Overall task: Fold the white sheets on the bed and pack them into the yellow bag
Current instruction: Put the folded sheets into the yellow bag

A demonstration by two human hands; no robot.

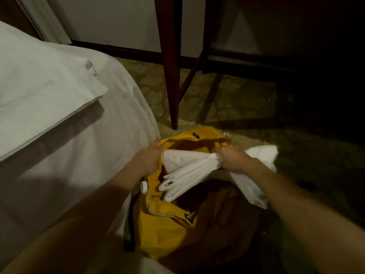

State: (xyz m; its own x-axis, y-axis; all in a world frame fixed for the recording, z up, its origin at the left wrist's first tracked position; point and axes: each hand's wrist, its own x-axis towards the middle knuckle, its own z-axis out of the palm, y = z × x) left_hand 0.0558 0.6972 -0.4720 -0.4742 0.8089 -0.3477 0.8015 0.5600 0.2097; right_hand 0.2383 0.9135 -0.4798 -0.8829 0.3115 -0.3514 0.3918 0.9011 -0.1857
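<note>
Carpet (246,99) is lying under the yellow bag (158,218), wedged between bed (79,155) and chair leg (170,76); left hand (148,158) is gripping its rim, right hand (233,158) clutching folded white sheets (187,175).

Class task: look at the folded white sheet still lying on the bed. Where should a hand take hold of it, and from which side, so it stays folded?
Take the folded sheet at its free corner, which overhangs the bed cover and casts a shadow beneath. Come from the floor side, nearest the yellow bag, fingers sliding under and thumb on top, so the grip probably clamps all layers together.
</note>
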